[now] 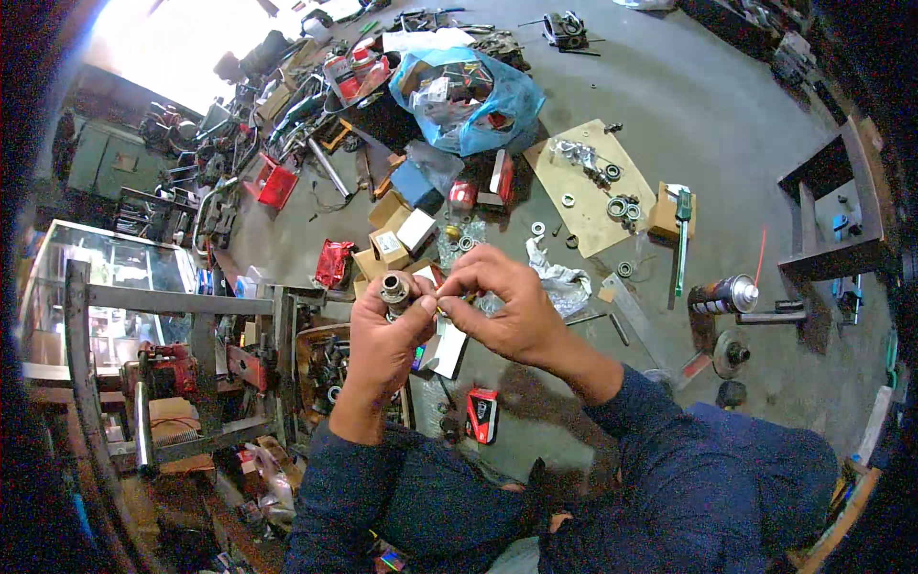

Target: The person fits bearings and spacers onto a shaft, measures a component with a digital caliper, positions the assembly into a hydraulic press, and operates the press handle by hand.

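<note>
In my left hand (381, 325) is a metal shaft (392, 289) with a hollow round end and a collar, its end pointing up between the thumb and fingers. Close against it on the right, my right hand (505, 304) pinches with thumb and forefinger. Whatever sits in that pinch is too small to make out. Beneath the hands lie an opened white carton (446, 348) and some cardboard boxes (388, 245). A red packet (334, 263) lies to their left, and a red and black box (482, 415) is nearer to me.
A cardboard sheet (583, 191) bears several bearings (623, 209). Right of it are a green and silver caliper (682, 239) and a spray can (725, 295). A blue plastic bag (516, 105) full of parts stands at the back. A metal frame (182, 301) rises at left.
</note>
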`<state>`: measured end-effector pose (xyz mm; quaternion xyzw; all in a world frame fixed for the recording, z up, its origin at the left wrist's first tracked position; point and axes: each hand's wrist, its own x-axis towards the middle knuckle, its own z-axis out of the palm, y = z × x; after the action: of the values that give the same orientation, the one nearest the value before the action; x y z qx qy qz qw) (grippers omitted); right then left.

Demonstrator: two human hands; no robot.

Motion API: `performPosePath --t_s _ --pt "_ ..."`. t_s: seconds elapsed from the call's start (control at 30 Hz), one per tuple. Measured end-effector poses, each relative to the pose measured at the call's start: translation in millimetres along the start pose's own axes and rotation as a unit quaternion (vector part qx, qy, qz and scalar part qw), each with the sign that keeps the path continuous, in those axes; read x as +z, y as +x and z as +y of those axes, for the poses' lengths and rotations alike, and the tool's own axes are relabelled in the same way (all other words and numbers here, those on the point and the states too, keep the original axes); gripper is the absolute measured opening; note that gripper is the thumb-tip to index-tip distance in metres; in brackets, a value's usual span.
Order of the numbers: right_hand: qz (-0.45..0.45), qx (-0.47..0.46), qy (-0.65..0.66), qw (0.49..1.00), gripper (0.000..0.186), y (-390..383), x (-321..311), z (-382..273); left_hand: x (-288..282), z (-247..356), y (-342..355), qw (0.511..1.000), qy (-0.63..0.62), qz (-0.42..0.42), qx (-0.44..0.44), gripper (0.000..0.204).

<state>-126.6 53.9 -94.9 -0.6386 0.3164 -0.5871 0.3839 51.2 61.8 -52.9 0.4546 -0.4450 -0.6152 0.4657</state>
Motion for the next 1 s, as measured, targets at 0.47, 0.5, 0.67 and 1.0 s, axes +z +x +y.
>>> performPosePath --t_s 0.47,0.5,0.67,1.0 --pt "0.016 0.077 0.057 0.995 0.008 -4.1 6.5 3.1 1.1 -3.0 1.1 0.973 0.216 0.021 0.084 0.018" --pt "0.026 0.06 0.04 0.997 0.008 -2.6 5.3 1.2 1.6 -4.0 0.9 0.976 0.197 0.023 0.084 0.02" --pt "0.031 0.04 0.051 0.997 0.01 5.9 -4.5 -9.5 -5.4 -2.9 -3.5 0.989 0.138 -0.038 0.041 0.034" --pt "-0.025 0.009 0.064 0.998 0.011 7.8 -7.6 -20.3 -10.5 -5.5 -5.9 0.986 0.085 -0.124 0.077 0.05"
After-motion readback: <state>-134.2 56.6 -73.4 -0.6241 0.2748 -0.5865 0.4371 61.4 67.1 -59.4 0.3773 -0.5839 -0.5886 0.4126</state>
